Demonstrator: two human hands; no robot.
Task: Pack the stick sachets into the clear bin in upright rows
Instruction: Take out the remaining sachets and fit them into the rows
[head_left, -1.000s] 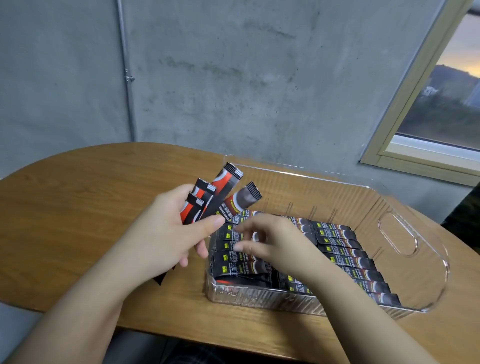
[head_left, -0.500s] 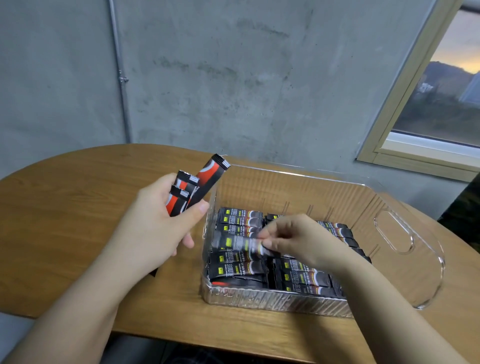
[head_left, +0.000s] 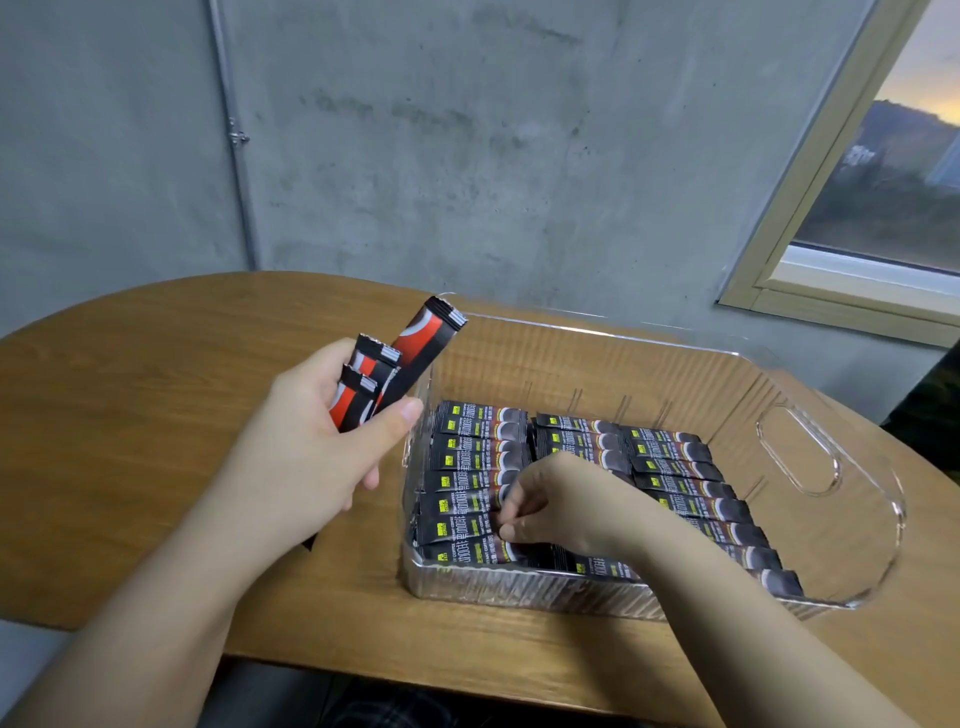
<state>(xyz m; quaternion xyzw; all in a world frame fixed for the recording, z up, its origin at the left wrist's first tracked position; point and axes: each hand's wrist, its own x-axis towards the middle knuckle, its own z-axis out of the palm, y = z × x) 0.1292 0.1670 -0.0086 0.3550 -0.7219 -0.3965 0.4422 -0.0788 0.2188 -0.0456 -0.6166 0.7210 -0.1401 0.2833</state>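
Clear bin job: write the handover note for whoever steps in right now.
Left hand: grips a small bunch of stick sachets, three ends showing, held up just left of the clear bin.
Right hand: inside the bin, fingers pinching a sachet in the left row.
Bin: sits on the wooden table; packed sachets run in three rows across its near part.
Done: most of the near part is filled.
Left: seat the pinched sachet, then feed in the held bunch. The far strip of the bin and the handle end look unfilled.
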